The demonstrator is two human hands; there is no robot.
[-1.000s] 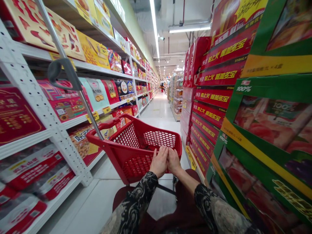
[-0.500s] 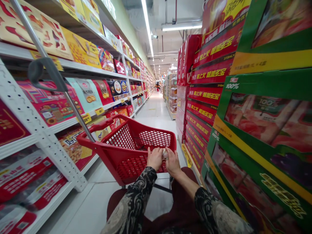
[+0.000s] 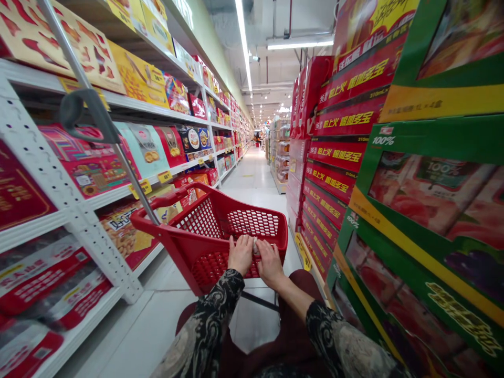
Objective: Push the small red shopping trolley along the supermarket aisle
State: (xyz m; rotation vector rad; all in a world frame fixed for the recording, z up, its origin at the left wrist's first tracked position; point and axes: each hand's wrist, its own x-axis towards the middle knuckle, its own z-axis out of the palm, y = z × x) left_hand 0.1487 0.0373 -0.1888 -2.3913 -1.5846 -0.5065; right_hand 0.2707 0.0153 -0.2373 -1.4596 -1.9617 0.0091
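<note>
A red plastic shopping basket on wheels point(image 3: 189, 247) stands in front of me in a shop aisle, and I see nothing inside it. Its grey pull handle point(image 3: 84, 113) rises up and to the left. My left hand point(image 3: 240, 254) and my right hand point(image 3: 270, 262) are side by side at the basket's near rim, fingers curled. Between them they pinch a small pale thing point(image 3: 255, 245) that I cannot make out. Both of my sleeves are dark and patterned.
White shelves point(image 3: 59, 210) with gift boxes and snack packs line the left side. Stacked red drink cartons point(image 3: 334, 163) and green juice cartons point(image 3: 433, 199) form a wall on the right. The pale tiled aisle floor point(image 3: 255, 173) runs ahead between them, with a person far off.
My hands, laid flat together against the basket's rim a second ago, have curled their fingers around a small pale thing. The view has shifted slightly.
</note>
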